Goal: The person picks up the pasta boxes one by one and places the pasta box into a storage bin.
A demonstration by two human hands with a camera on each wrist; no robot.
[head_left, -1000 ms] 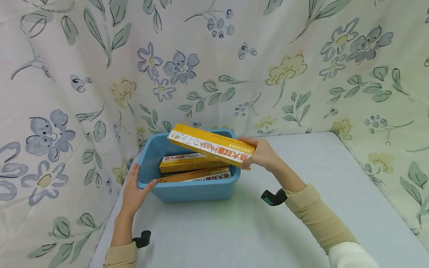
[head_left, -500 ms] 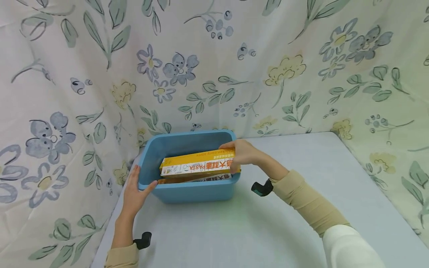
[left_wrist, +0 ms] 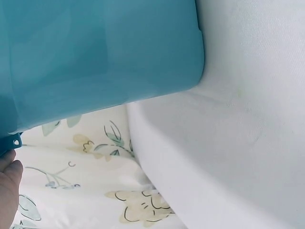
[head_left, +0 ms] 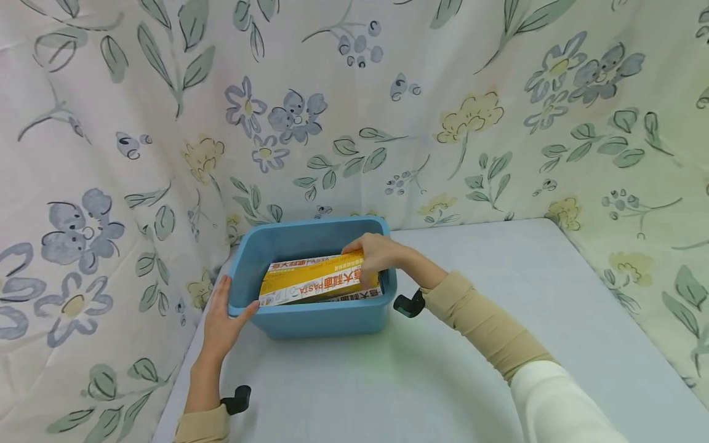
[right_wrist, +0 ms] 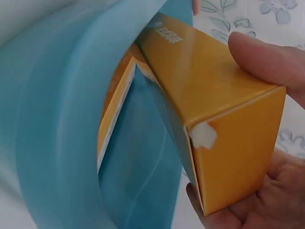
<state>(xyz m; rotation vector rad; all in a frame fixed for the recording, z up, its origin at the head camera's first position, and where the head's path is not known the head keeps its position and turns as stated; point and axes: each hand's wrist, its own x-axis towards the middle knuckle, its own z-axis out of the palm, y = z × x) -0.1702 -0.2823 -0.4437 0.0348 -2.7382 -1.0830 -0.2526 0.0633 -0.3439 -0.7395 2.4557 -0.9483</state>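
Observation:
A light blue plastic bin (head_left: 327, 324) stands near the back of the table. My right hand (head_left: 383, 253) reaches over its right end and grips a yellow and white pasta box (head_left: 318, 284) by the end. In the right wrist view, thumb and fingers hold opposite sides of the yellow box end (right_wrist: 233, 152). The held box lies slightly slanted within the bin, over other boxes. Behind it shows another pasta box (head_left: 288, 265); a further box (head_left: 362, 294) lies along the front wall. My left hand (head_left: 220, 323) rests at the bin's front left corner, fingers extended, thumb on the rim.
A white table (head_left: 476, 369) extends to the right and in front of the bin. Floral cloth (head_left: 354, 111) hangs behind the table and along both sides. The bin's back rim stands close to the cloth.
My right hand has carried the pasta box left and down, from above the bin's right rim into the bin. The left hand stays at the corner.

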